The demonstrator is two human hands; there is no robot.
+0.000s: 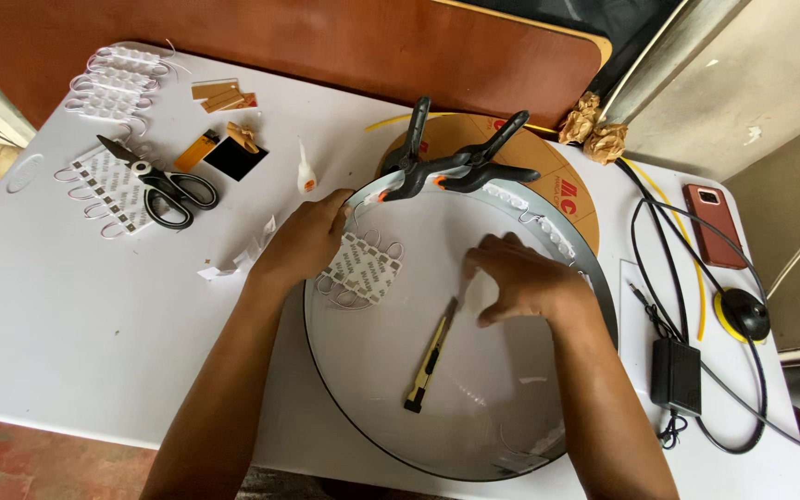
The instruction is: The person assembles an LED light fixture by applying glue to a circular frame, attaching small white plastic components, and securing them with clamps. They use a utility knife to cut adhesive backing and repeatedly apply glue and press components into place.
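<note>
You look to be fitting white light modules (548,231) round the inner wall of the round tray (363,421) at the table's near edge: your left hand (306,243) closes its grip on a strip of modules (363,268) at the tray's left rim, and your right hand (522,278) lies loosely curled, gripping nothing, beside the yellow knife (431,356). Next, I judge, press the strip against the wall below the two black clamps (456,162). Spare module strips (113,83) and paper-backed sheets (118,190) lie at the far left corner.

both forearms reach forward; left hand (306,243) palm down, fingers curled; right hand (522,280) palm down, fingers bent.
</note>
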